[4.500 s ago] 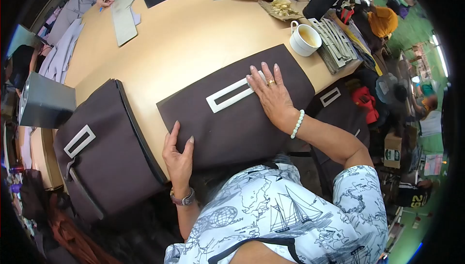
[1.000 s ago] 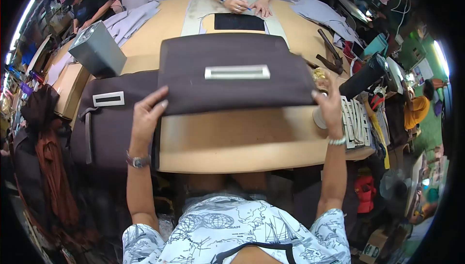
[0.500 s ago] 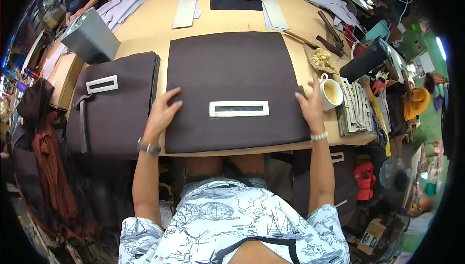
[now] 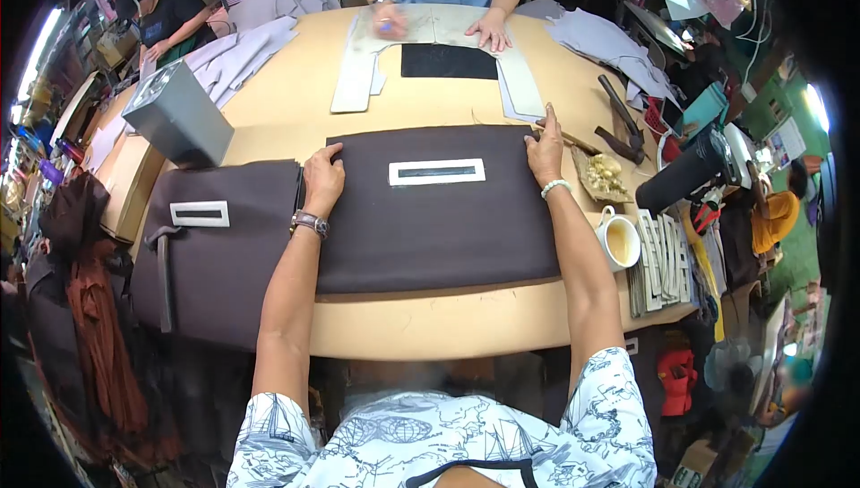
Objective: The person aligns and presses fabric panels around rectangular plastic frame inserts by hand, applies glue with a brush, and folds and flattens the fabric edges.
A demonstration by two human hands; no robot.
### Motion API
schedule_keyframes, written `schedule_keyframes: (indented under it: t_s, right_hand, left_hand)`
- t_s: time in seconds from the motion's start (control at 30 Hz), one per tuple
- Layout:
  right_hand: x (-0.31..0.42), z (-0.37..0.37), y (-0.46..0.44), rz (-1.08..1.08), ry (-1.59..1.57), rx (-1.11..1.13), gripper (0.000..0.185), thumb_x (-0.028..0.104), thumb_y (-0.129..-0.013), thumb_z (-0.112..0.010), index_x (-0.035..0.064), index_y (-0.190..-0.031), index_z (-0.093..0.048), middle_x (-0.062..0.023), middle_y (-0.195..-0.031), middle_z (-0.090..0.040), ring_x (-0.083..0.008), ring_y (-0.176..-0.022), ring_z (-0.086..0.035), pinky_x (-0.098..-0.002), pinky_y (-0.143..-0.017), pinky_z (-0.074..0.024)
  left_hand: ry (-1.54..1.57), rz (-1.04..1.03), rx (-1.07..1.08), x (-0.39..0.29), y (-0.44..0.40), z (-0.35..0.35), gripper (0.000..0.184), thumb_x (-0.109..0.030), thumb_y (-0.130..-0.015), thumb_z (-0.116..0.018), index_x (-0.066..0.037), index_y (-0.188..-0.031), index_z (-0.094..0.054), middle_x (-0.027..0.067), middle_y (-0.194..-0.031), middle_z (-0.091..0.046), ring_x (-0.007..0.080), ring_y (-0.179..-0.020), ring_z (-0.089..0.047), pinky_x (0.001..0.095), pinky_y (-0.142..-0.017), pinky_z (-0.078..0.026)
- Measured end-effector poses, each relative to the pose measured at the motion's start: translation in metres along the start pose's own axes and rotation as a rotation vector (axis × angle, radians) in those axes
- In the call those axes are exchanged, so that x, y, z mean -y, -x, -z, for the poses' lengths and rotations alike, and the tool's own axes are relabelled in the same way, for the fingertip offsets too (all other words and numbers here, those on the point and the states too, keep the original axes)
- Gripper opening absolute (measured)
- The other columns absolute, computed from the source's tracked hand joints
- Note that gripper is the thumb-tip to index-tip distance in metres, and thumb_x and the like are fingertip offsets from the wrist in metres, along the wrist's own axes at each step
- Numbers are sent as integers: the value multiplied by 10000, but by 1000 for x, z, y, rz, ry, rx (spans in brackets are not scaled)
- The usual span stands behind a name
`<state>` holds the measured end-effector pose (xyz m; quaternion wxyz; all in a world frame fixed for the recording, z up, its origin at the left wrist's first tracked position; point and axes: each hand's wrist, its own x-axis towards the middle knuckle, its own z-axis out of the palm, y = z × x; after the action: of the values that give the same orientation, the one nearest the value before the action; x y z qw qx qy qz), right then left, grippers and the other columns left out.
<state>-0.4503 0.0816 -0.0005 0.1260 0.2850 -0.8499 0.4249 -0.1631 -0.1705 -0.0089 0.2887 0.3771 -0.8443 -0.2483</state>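
Observation:
A dark brown sheet [image 4: 439, 233], which looks like fabric or leather, lies flat in front of me. A white rectangular frame with a dark slot [image 4: 436, 162] sits near its far edge. My left hand [image 4: 322, 176] is at the sheet's far left corner, fingers bent together over the edge. At the far right corner is my right hand [image 4: 545, 152], its thumb touching the sheet and its fingers stretched out along the side. To the left lies a stack of similar brown sheets [image 4: 210, 259], bearing another white slotted frame [image 4: 200, 214] and a hammer [image 4: 163, 277].
Right of the sheet are a cup with a light brown drink [image 4: 618, 241], slotted white frames [image 4: 661, 264], a black cylinder [image 4: 681, 170] and a hammer [image 4: 623, 120]. A metal box [image 4: 179, 116] stands left. Across the table [image 4: 421, 331], a person's hands [image 4: 488, 31] rest by pale templates [image 4: 354, 85].
The sheet with the white frame has moved away from me, exposing more table at the near edge. Both my hands have moved forward to its far corners. The view has tilted up.

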Motion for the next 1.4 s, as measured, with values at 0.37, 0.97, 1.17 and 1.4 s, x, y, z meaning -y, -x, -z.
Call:
schedule_keyframes:
  t_s: [0.37, 0.97, 1.17, 1.4]
  right_hand:
    - [-2, -25, -21, 63, 69, -4, 763, -56, -716, -632, 64, -1385, -284, -188, -1139, -478, -353, -1019, -518, -400, -896, -432]
    - [143, 38, 233, 398, -26, 494, 658, 419, -895, -471, -16, -1366, -319, -182, -1403, -359, -384, -1221, -422, -636, -981, -225]
    - [145, 55, 270, 271, 122, 554, 670, 446, -910, -409, -12, -1383, -288, -147, -1420, -347, -317, -1275, -383, -649, -1020, -127]
    - [57, 114, 246, 32, 520, 276, 663, 389, -921, -415, 0, -1413, -202, -137, -1368, -430, -272, -1290, -374, -662, -1017, -108]
  left_hand:
    - [-71, -69, -130, 7, -16, -13, 253, -18, -762, -585, 2, -1007, -642, 187, -983, -626, 350, -922, -596, 401, -838, -467]
    - [-148, -477, 539, -83, 193, 58, 525, -149, -851, -537, 27, -1322, -387, 187, -1411, -337, 356, -1320, -295, 478, -1064, -249]
    - [-245, -452, 567, -77, 228, 57, 510, -222, -914, -424, 38, -1346, -351, 203, -1416, -322, 346, -1329, -278, 469, -1085, -203]
    - [-479, -257, 384, -31, 231, 90, 506, -272, -929, -435, 52, -1314, -390, 223, -1377, -373, 346, -1291, -345, 476, -1051, -271]
